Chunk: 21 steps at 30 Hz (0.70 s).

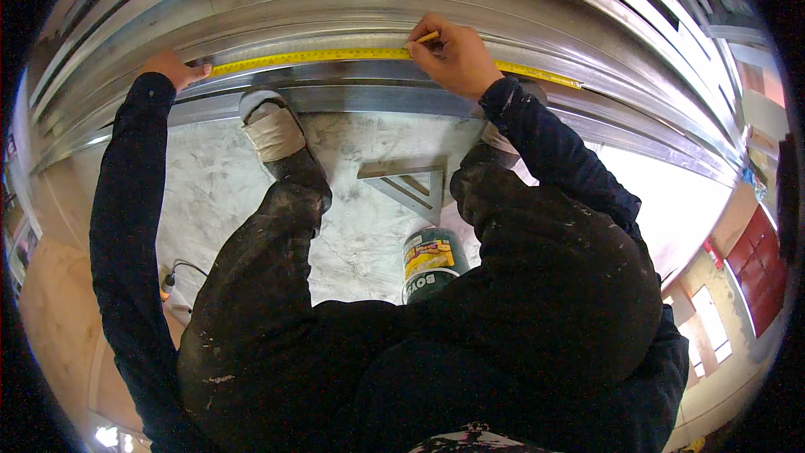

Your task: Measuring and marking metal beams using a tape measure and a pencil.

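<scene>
A yellow tape measure (335, 54) lies stretched along a stack of long, shiny metal profiles (277, 0). At its left end my left hand (174, 70) is closed on the tape, thumb toward the blade; its other fingers are partly hidden. My right hand (459, 54) pinches a short yellow pencil (429, 36), its tip close to the tape's upper edge. Below this hand the blade runs on to the right, and its free end rests on the metal.
My shoes (272, 126) stand apart at the near edge of the profiles. Between my legs a metal set square (435, 193) lies on the dusty white floor (360, 243). Nearer stands a green bucket (432, 252). A corded tool (168, 287) is beyond my left leg.
</scene>
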{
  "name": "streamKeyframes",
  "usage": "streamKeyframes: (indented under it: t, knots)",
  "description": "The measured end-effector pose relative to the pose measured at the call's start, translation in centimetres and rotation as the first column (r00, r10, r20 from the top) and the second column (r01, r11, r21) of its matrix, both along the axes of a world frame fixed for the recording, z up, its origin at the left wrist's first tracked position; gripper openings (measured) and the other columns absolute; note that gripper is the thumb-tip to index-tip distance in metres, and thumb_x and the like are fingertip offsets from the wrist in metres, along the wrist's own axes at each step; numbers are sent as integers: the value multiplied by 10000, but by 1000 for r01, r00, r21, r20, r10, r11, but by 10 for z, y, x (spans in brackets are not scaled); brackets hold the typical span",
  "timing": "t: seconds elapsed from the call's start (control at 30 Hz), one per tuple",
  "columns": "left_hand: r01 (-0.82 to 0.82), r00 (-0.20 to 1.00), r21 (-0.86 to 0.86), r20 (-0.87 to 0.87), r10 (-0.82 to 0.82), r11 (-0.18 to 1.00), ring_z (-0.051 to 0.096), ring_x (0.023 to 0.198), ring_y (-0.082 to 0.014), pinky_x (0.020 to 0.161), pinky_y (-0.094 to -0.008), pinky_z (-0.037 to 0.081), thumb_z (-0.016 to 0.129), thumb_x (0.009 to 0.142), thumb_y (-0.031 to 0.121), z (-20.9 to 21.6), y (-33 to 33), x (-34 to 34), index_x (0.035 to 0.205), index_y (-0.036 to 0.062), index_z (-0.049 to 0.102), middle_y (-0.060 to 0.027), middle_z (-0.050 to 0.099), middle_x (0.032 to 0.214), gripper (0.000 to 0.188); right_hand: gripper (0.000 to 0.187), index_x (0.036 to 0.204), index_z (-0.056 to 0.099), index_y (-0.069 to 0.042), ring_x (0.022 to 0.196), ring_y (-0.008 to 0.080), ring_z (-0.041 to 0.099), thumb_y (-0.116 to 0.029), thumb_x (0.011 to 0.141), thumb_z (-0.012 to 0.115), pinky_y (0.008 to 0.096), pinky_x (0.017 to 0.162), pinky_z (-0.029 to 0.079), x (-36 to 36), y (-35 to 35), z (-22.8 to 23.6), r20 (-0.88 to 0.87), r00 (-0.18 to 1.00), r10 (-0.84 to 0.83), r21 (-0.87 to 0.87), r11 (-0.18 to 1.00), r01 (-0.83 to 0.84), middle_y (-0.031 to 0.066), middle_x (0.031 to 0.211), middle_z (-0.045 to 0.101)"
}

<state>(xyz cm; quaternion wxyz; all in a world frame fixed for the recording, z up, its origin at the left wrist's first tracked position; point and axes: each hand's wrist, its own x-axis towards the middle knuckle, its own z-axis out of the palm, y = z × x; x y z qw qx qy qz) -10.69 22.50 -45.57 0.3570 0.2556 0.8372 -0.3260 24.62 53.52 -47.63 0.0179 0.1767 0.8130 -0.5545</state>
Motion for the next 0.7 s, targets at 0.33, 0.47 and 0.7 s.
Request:
streamKeyframes:
  t: [0.33,0.47,0.7]
  knots:
    - [16,999,22,-51,-15,1000,647,1027,-425,907,-475,514,622,652,836,-1,-1,3,1053,-114,639,-316,651,1066,1031,140,956,586,-55,750,279,703,-140,866,650,360,680,552,-4,2,5,7,999,49,40,998,-49,149,836,700]
    - [24,999,34,-49,-22,999,665,969,-429,870,-472,532,622,647,837,3,2,5,1014,-100,658,-303,670,1007,1007,116,948,617,-32,765,120,643,-121,890,666,277,697,534,-7,6,11,-172,962,213,558,826,-84,71,843,675]
    - [72,997,70,-19,-71,995,660,976,-429,888,-469,523,604,655,838,-12,-17,-11,1076,-67,661,-274,671,1062,1000,127,934,621,-36,773,205,678,-127,865,678,317,712,550,0,6,14,-70,996,-56,59,996,60,105,841,683]
